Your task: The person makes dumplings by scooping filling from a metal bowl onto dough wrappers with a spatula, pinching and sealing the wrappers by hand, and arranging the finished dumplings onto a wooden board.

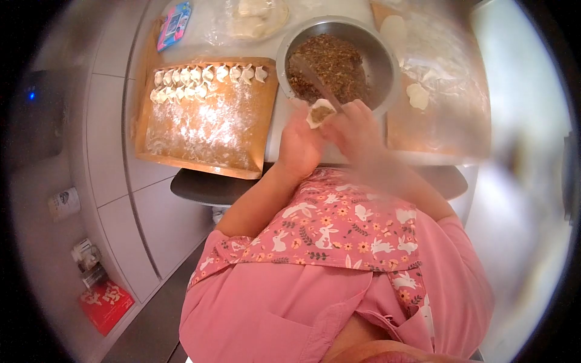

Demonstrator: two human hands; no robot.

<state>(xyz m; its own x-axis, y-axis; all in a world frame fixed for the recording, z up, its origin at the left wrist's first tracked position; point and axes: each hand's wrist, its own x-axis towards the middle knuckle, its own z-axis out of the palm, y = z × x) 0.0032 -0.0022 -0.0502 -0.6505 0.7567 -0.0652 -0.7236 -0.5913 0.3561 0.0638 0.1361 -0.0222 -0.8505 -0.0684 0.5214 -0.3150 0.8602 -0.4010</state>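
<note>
My left hand is closed around the left side of a dumpling wrapper, which is open and carries a lump of brown filling. At the wrapper's right side is my right hand, its fingers curled and partly blurred. From those fingers a flat brown stick slants up and left over the metal bowl. Brown minced filling lies in that bowl, just beyond both hands. To the left, finished dumplings sit in two rows on a floured wooden tray.
On the right, a floured board bears a loose round wrapper. Dough under clear plastic is at the back, with a pink and blue packet at the back left. A dark seat is below the table edge.
</note>
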